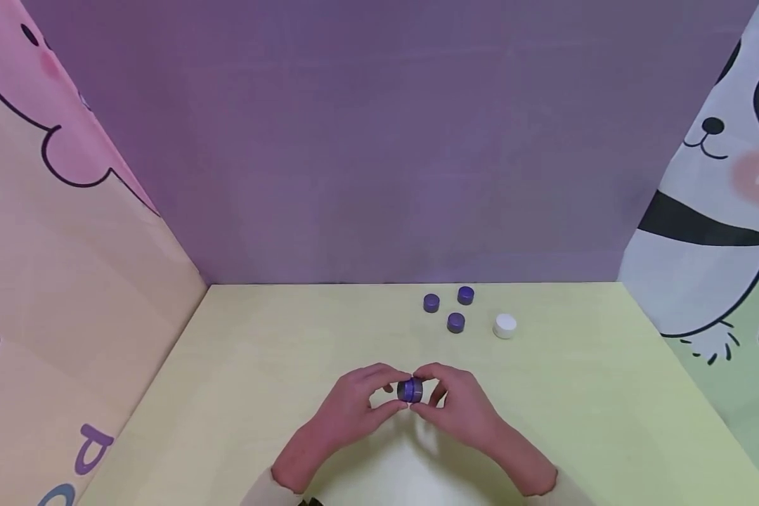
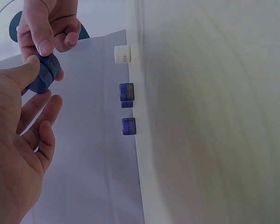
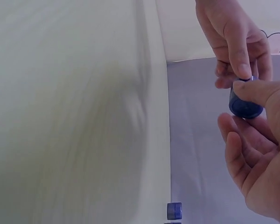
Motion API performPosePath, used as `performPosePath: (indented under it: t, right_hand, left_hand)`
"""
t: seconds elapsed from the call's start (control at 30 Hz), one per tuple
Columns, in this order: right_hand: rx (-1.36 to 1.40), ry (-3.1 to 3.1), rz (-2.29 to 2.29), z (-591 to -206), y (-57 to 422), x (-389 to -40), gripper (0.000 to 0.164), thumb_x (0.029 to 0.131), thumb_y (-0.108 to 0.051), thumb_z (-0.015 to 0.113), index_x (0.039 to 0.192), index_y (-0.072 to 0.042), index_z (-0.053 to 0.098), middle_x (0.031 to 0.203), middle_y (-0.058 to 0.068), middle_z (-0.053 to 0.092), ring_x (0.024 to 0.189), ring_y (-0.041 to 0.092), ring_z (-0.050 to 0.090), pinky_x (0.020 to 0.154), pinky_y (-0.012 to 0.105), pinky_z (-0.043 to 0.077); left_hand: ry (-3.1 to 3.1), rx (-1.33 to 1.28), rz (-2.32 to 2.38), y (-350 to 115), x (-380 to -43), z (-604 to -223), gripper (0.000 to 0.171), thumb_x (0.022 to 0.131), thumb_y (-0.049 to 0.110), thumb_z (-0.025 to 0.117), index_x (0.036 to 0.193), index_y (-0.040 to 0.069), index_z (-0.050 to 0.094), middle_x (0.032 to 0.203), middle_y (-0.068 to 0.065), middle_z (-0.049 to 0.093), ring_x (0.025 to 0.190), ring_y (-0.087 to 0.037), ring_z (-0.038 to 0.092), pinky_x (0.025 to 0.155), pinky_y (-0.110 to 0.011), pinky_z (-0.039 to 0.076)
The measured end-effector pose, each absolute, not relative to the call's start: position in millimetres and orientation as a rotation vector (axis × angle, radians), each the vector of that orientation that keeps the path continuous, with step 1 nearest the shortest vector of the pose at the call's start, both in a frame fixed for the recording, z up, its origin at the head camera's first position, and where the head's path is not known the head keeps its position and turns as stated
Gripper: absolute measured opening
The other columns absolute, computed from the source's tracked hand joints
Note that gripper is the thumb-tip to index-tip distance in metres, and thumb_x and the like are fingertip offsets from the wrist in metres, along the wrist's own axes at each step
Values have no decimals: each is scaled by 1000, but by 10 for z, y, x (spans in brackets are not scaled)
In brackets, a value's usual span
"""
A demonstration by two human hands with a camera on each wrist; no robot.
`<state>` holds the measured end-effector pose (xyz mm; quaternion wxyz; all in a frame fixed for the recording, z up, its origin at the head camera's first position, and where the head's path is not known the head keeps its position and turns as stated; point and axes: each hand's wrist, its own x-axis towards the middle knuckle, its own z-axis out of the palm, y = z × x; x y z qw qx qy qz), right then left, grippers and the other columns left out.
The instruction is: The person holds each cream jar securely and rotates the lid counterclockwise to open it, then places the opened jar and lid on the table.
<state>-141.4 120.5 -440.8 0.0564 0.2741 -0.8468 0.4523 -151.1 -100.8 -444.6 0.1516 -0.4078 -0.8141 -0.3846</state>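
Over the near middle of the table, a small round purple-blue jar [image 1: 410, 390] lies sideways in the air between both hands. My left hand [image 1: 365, 403] pinches its left part between thumb and fingers. From the other side my right hand [image 1: 457, 406] pinches the right part, thumb below and fingers above. A seam runs around the jar [image 2: 45, 74] in the left wrist view; whether its two parts are joined or apart I cannot tell. In the right wrist view the round blue end of the jar [image 3: 246, 107] shows beside the right thumb.
Farther back stand three similar purple jars [image 1: 456, 322] in a loose group. To their right is a white jar [image 1: 504, 326]. The pale yellow table [image 1: 278, 344] ends at a purple back wall [image 1: 379, 154], with printed cartoon panels on both sides.
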Motion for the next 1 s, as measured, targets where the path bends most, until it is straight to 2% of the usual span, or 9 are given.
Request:
performPosePath:
  t: [0.2,0.3,0.43,0.53,0.63,0.73,0.87,1.0]
  right_hand:
    - [878,-2567,1420,-4395,1282,-1429,36,79,-9,80,111,-17,66,105,-6,68,62,3,60,48,24,49]
    - [880,-2567,1436,-4402,1290,-1418,35,79,-9,80,109,-18,66,99,-9,68,61,3,59,47,24,48]
    - [880,-2564,1427,-4416,1279,-1408,35,76,-7,82,103,-21,65,87,-10,66,59,3,57,46,23,47]
    - [864,-2557,1401,-4423,1260,-1415,35,75,-8,82,101,-22,64,85,-10,65,58,2,57,47,23,46]
    - [849,-2556,1390,-4429,1242,-1422,35,75,-9,82,100,-22,63,85,-6,66,58,1,57,48,22,46]
    - [844,-2562,1424,-4438,1234,-1420,35,75,-8,82,101,-21,62,85,-3,66,57,2,57,48,23,47]
    - [852,-2555,1475,-4450,1228,-1425,37,75,-7,82,102,-21,62,90,-6,66,57,4,58,48,24,48]
    - [879,-2519,1521,-4448,1218,-1425,36,76,-6,82,104,-20,62,95,-7,66,58,5,59,49,25,48]
  left_hand:
    - [-2359,-1173,-1160,-971,-1544,-4454,34,85,19,78,117,16,67,106,9,66,90,-12,64,74,-24,53]
    - [-2382,-1163,-1153,-982,-1522,-4460,33,85,21,77,117,17,68,105,9,67,86,-13,65,72,-27,54]
    - [-2445,-1110,-1092,-988,-1499,-4466,32,88,32,73,115,15,69,102,9,69,78,-13,66,66,-28,54]
    - [-2486,-1043,-1018,-988,-1497,-4461,40,88,42,70,116,13,69,102,6,70,75,-12,66,65,-25,52]
    - [-2496,-1009,-952,-998,-1491,-4445,49,85,46,73,120,13,68,106,6,70,78,-11,65,69,-23,51]
    - [-2469,-1039,-900,-1019,-1478,-4413,50,80,41,80,120,14,67,108,7,68,86,-9,64,76,-23,51]
    - [-2410,-1126,-820,-1051,-1477,-4347,45,75,26,85,116,16,69,109,8,64,98,-8,62,84,-26,50]
    - [-2376,-1169,-741,-1073,-1489,-4295,41,73,16,86,111,19,71,109,5,64,97,-10,62,83,-26,51]
